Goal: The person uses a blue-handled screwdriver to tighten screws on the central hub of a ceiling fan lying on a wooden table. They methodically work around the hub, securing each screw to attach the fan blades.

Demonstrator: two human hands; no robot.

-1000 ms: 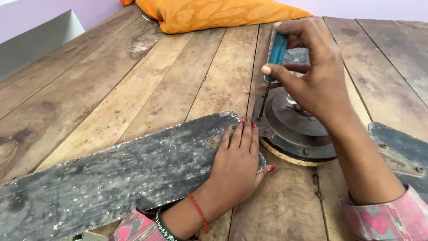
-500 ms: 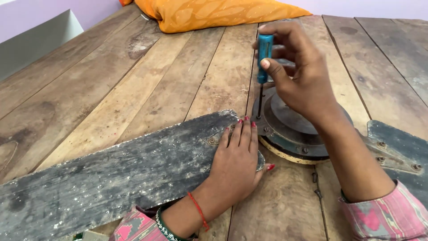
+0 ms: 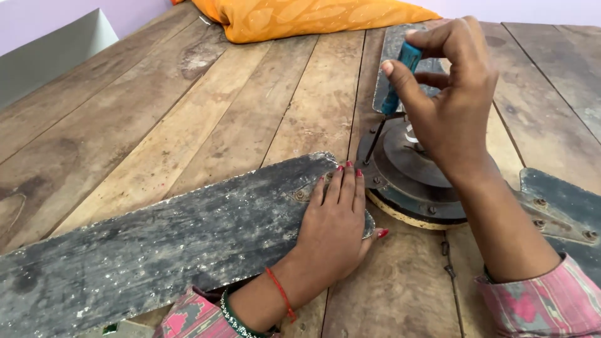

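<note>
- Pressing flat on the near end of the dusty grey fan blade, the left hand lies open with fingers spread, fingertips close to the blade's bracket beside the motor hub.
- The right hand is closed around the blue handle of a screwdriver, thumb on top; its thin dark shaft slants down to the left rim of the hub, where the blade joins.
- The tip seems to meet a screw on the rim, though the head is too small to make out.
- To do this well, I judge the shaft should stand more in line with the screw, so the tip seats fully and does not slip out.
- Downward push through the palm while turning would likely spare the screw's slot.
- The flat left palm looks useful for stopping blade and hub from swinging on the wooden plank table; fingers are best kept clear of the tip.
- A second blade runs off to the right, a third points away, and an orange cushion lies at the far edge.
</note>
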